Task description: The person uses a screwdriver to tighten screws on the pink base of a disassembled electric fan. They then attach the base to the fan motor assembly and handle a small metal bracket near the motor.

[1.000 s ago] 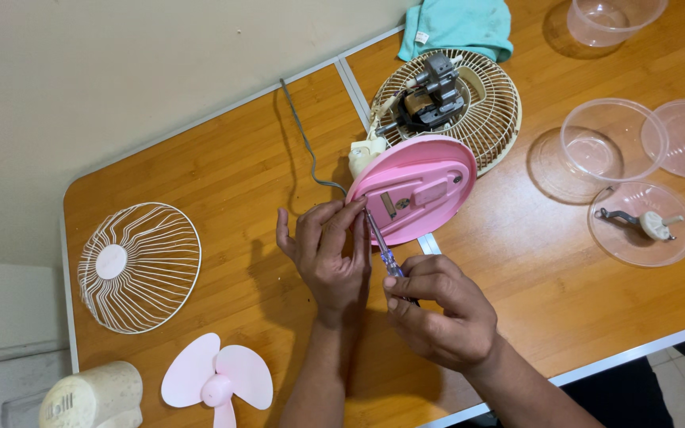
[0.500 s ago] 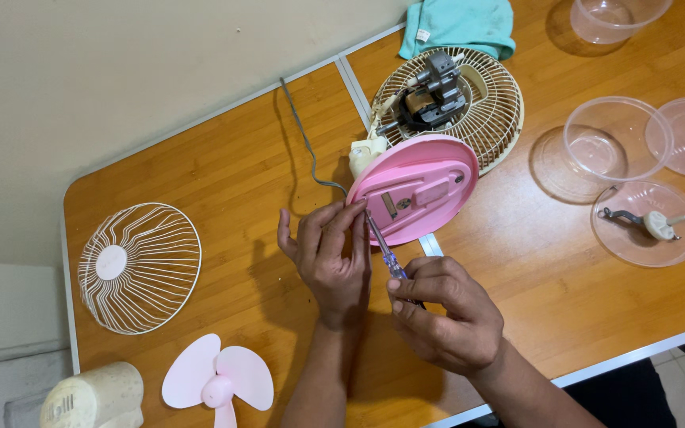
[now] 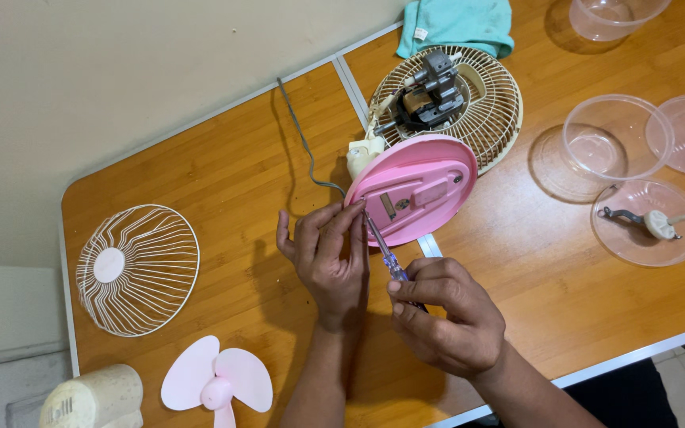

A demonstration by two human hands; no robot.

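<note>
We tip pink fan base [image 3: 414, 189] up on tabletop [image 3: 223, 182], bottom facing us. Our right hand [image 3: 441, 317], grip tight on screwdriver [image 3: 380, 242], tip at base edge. Our left hand [image 3: 328, 257], fingers loose, steadies shaft, touches base. Base not off yet, we think. Already apart: front grill [image 3: 138, 268], pink blades [image 3: 216, 382], back grill with motor [image 3: 449, 99]. Small part in clear lid [image 3: 648, 223].
</note>
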